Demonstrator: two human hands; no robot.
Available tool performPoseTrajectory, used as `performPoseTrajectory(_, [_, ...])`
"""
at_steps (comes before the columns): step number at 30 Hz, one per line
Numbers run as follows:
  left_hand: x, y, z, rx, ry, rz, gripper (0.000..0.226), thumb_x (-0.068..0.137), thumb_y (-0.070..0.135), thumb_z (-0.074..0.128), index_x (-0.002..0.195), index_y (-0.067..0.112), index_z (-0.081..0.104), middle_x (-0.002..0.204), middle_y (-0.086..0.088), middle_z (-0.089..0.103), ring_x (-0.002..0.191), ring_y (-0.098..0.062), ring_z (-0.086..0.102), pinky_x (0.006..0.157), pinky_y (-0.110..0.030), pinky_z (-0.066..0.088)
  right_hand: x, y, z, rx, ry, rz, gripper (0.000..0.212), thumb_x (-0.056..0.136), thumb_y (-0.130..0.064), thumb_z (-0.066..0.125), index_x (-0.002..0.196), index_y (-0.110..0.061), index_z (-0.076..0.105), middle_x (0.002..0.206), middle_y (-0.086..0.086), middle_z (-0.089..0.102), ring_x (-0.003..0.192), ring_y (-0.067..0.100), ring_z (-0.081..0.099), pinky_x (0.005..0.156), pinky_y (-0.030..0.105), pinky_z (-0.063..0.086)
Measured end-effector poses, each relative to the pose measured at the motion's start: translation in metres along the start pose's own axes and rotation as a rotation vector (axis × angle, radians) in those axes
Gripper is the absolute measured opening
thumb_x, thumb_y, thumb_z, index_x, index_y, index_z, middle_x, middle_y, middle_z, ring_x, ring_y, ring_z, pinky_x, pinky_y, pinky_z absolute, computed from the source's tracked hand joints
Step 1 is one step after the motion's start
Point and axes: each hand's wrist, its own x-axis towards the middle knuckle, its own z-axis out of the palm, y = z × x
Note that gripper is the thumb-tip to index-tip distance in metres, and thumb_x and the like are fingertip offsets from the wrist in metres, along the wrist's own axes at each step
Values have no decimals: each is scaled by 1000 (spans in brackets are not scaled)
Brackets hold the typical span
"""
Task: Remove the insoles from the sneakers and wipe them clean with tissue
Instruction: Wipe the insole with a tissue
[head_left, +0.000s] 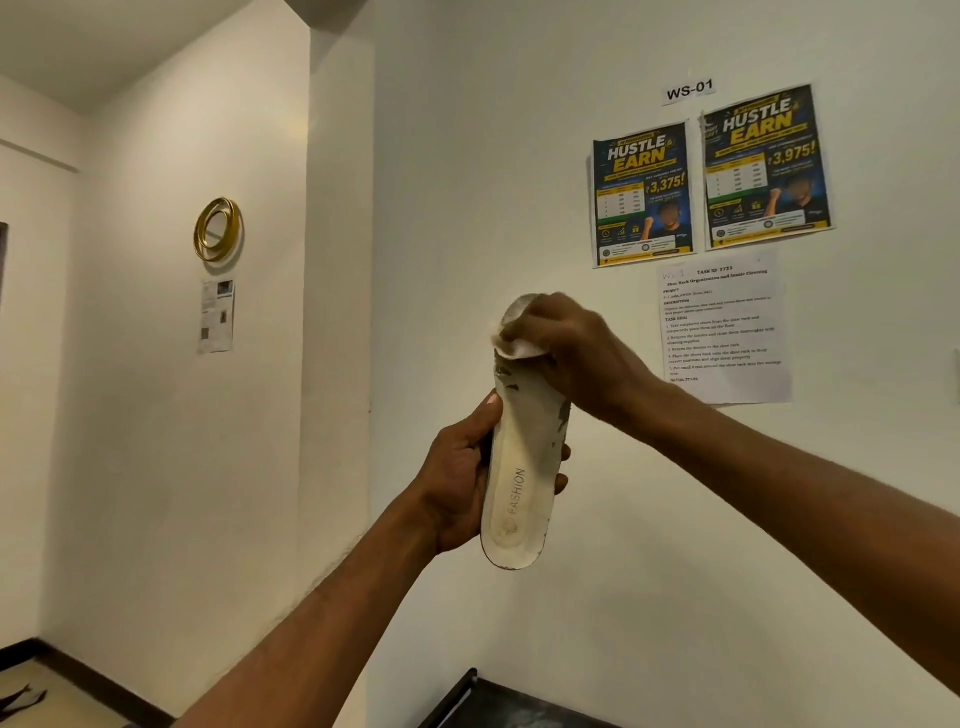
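Note:
A worn white insole (522, 467) printed with "FASHION" is held upright in front of the wall, heel end down. My left hand (460, 483) grips its lower half, thumb on the left edge and fingertips showing at the right edge. My right hand (569, 351) covers the toe end and holds a crumpled white tissue (511, 340) pressed against the insole's top. Dark scuff marks show on the insole just below the tissue. No sneakers are in view.
A white wall stands close ahead with two posters (709, 176) and a printed task sheet (724, 325). A gold ring ornament (218, 228) hangs on the left wall. The corner of a dark surface (498, 701) shows at the bottom.

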Motion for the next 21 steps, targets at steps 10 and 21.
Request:
performPoseTrajectory(10, [1, 0, -7, -48, 26, 19, 59, 104, 52, 37, 139, 9, 59, 128, -23, 63, 113, -39, 59, 102, -55, 45, -11, -10, 15, 45, 1, 25, 24, 85, -6, 75, 108, -3, 70, 102, 15, 63, 90, 30, 61, 67, 47, 57])
performPoseTrajectory(21, [5, -2, -7, -132, 73, 42, 57, 104, 51, 39, 142, 12, 55, 128, -21, 64, 111, -38, 61, 94, -53, 51, -18, -15, 21, 127, 27, 106, 21, 86, -11, 74, 106, -7, 70, 103, 13, 63, 89, 27, 62, 70, 45, 58])
